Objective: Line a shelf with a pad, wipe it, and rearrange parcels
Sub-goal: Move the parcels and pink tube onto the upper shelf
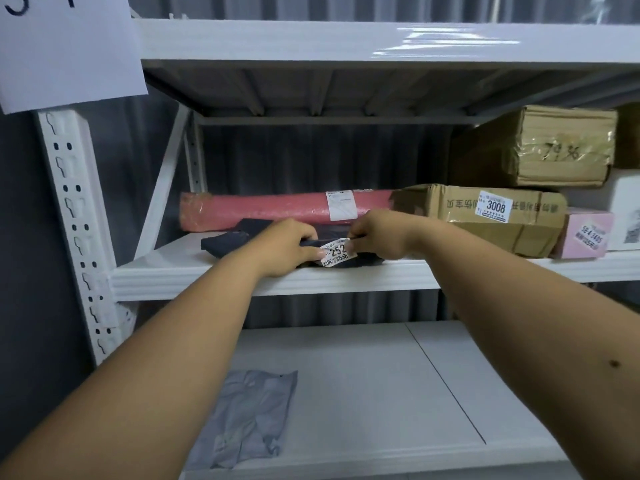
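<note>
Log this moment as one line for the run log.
step: rearranging parcels | left hand: grips dark parcel | right hand: grips same parcel | parcel: on middle shelf, before pink roll

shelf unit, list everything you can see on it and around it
dark parcel: 1, navy, front of middle shelf, white label
pink roll: 1, pink, back of middle shelf
cardboard boxes: 2 clear, brown, right, stacked
pink box: 1, pale pink, far right
grey bag: 1, grey, lower shelf, left
paper sign: 1, white, top left post
shelf frame: 1, white
left hand: grips dark parcel
right hand: pinches dark parcel
</note>
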